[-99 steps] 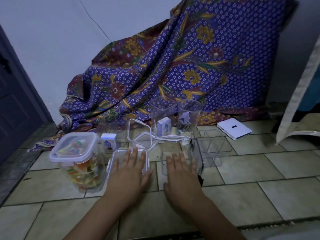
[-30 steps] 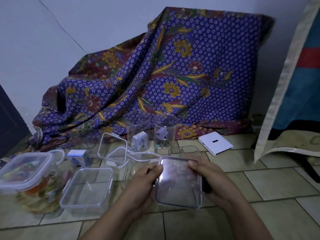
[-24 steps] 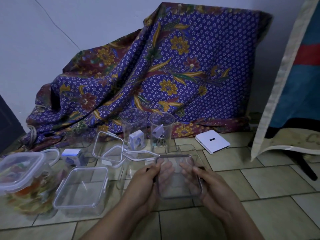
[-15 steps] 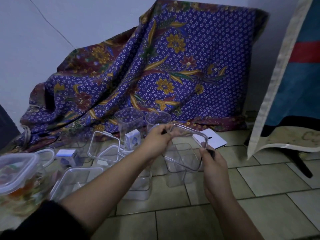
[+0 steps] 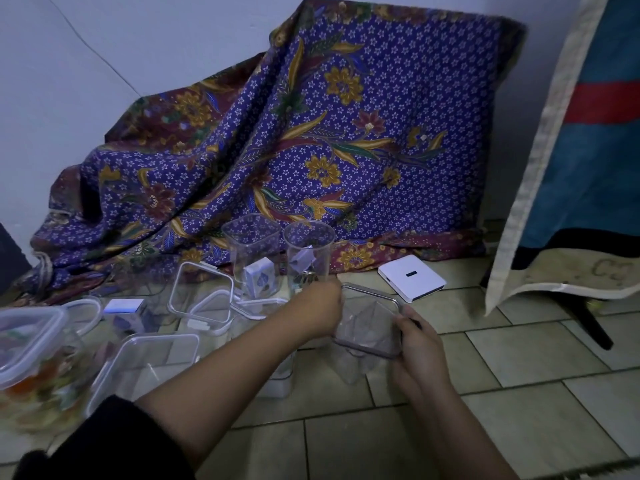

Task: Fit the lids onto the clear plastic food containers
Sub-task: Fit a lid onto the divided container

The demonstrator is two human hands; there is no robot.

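Lid: a clear square lid (image 5: 367, 323) with a dark rim was held between both hands, just to the 3 o'clock side of the view's centre.
Container under it: a clear container (image 5: 346, 370) stood on the tiled floor (image 5: 519, 348) directly below the lid; whether lid and rim touched could not be told.
Left hand (image 5: 316, 311): clamped on the lid's edge at the lid's 9 o'clock, its fingers hidden behind the hand.
Right hand (image 5: 417, 341): closed on the lid's edge at the lid's 3 o'clock, thumb on top.
Lidded containers: at 9 o'clock of the hands a clear lidded container (image 5: 145, 362) sat on the floor, and beyond it one filled with colourful contents (image 5: 31, 358).
Loose lids (image 5: 204, 301): leaning together at 10 o'clock of the held lid.
Tall containers: a square one (image 5: 252, 244) holding a small white box (image 5: 258, 277), and a round one (image 5: 309, 252) just beside it, at 11 o'clock.
White flat box (image 5: 410, 277): on the floor at 1 o'clock.
Batik cloth (image 5: 311, 140): draped against the wall at 12 o'clock.
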